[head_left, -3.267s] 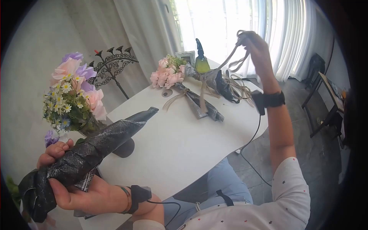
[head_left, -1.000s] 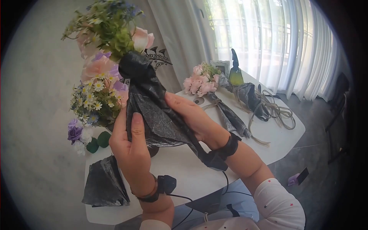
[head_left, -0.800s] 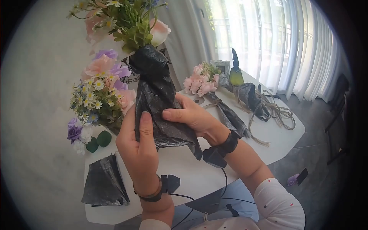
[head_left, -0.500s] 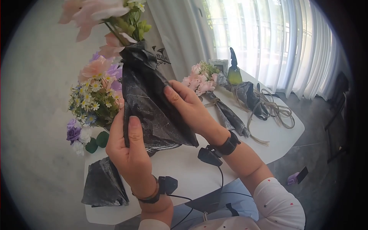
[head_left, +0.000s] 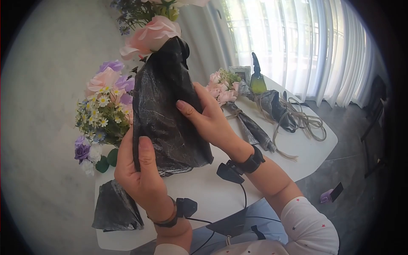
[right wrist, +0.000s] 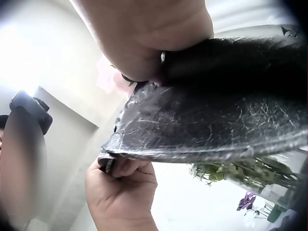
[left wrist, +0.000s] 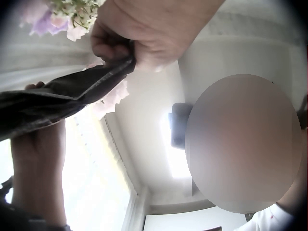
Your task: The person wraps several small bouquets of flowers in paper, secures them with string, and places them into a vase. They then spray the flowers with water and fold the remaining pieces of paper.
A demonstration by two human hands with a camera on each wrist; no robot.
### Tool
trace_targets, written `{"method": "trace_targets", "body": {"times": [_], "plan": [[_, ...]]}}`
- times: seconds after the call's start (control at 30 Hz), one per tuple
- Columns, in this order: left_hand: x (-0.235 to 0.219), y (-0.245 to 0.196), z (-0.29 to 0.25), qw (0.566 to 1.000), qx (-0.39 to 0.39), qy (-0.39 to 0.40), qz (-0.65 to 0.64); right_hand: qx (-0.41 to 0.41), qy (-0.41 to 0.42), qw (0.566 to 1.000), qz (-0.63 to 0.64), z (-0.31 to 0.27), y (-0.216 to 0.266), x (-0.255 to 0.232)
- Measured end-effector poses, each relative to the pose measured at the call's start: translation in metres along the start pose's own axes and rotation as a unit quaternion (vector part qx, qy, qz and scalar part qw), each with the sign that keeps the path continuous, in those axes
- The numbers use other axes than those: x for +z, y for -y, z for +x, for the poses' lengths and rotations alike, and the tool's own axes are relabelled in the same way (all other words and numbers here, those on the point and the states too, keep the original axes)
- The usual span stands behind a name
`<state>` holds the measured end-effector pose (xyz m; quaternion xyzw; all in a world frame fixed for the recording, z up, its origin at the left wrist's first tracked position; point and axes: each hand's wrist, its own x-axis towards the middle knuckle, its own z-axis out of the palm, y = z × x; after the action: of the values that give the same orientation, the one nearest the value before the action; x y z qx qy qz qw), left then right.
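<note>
At the left we see a mixed bouquet (head_left: 102, 106) of pink, lilac and small white flowers, with a purple flower (head_left: 82, 149) low beside it. Nearer to us, on the left end of the white table (head_left: 304, 155), lies a dark folded sheet (head_left: 115, 208).

Just right of that we find the left hand (head_left: 143, 172), which pinches the dark wrap (head_left: 159, 106) low on its left edge, thumb along the near face and fingers behind.

We see the wrap raised above the table between the two hands. Its long axis runs from a broad near end to a gathered neck at the far end, leaning slightly right. A pink bloom (head_left: 155, 35) sits right at that neck; whether its stem goes down inside, we cannot tell.

On the right edge we see the right hand (head_left: 208, 117) gripping farther up, thumb across the near face. So the neck lies on the far side of both hands, and the right is the nearer to it; the left is nearer the broad end. The hands are apart, with the wrap spanning the space between them.

Farther right we make out a pale pink bunch (head_left: 222, 91), a green bottle (head_left: 258, 84) and a loose heap of cord (head_left: 312, 123).
</note>
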<state>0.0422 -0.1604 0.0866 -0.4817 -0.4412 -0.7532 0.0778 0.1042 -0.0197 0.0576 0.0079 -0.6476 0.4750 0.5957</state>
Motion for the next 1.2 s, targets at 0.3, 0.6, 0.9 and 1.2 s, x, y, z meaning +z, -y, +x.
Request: {"method": "trace_targets", "body": {"times": [0.3, 0.6, 0.9, 1.2], "plan": [[-0.006, -0.009, -0.002, 1.000, 0.007, -0.010, -0.012, 0.069, -0.030, 0.988, 0.137, 0.003, 0.003, -0.005], [-0.033, 0.026, 0.022, 0.910, 0.136, 0.104, 0.378, -0.059, -0.029, 0.990, -0.124, -0.001, 0.004, -0.003], [-0.011, 0.006, 0.016, 0.998, -0.047, 0.020, 0.047, 0.036, 0.045, 0.995, 0.079, -0.003, 0.013, 0.003], [-0.004, -0.001, 0.006, 0.998, -0.003, 0.002, 0.058, 0.037, 0.074, 0.993, 0.089, 0.003, -0.009, -0.002]]}}
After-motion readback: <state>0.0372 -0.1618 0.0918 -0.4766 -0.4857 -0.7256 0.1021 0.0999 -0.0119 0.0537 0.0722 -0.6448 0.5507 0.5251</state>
